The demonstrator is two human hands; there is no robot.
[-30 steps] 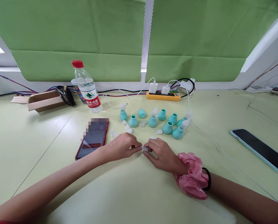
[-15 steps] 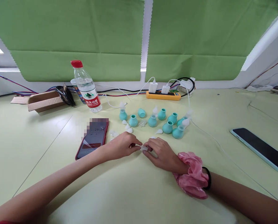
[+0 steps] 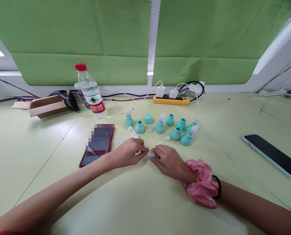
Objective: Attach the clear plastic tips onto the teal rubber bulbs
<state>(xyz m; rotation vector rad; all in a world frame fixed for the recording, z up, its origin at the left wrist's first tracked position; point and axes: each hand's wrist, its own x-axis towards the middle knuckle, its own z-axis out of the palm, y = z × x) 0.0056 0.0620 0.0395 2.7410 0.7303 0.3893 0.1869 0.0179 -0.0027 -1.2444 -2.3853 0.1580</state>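
Barely anything has shifted since a second ago: our hands have crept a touch farther up the table (image 3: 25,156), fingertips meeting as before. From the head view, our left hand (image 3: 127,153) and right hand (image 3: 168,159) both pinch one small clear plastic piece (image 3: 151,154) between them, fingers curled tight, wrists resting on the surface, likely for steadiness. Just beyond, the teal bulbs (image 3: 176,133) and spare clear tips (image 3: 133,132) wait within reach. Far left, the water bottle (image 3: 91,93) carries a red label with Chinese characters, too small to read.
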